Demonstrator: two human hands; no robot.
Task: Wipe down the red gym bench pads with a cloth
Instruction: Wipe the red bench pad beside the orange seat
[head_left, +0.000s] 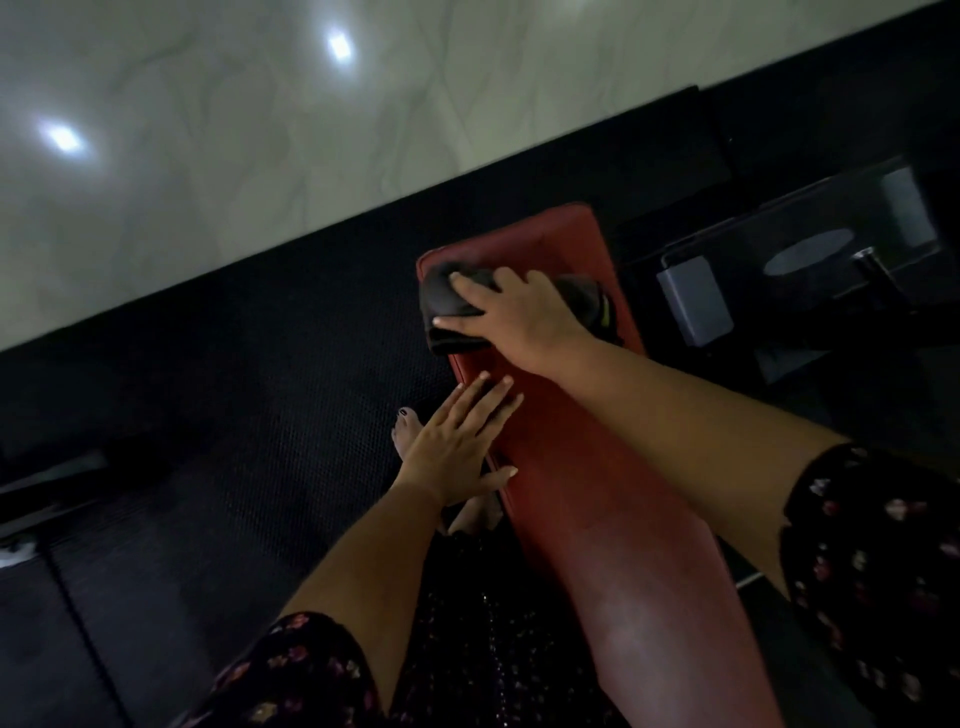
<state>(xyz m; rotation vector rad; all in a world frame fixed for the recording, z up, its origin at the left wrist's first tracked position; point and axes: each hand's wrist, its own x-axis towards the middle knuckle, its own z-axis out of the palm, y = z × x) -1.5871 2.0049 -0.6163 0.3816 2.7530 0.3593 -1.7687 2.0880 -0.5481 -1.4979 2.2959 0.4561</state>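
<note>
Bare foot (402, 434) and grey machine frame (693, 301) flank the red pad (571, 467).

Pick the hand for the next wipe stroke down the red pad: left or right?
Right. The right hand presses the dark cloth onto the far end of the red pad; the left hand rests flat on the pad's edge, holding nothing.

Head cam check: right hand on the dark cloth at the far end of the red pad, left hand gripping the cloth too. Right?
Wrong on the left hand: it lies flat on the edge of the red pad, clear of the dark cloth. Only the right hand presses it, as the head view shows.
</note>
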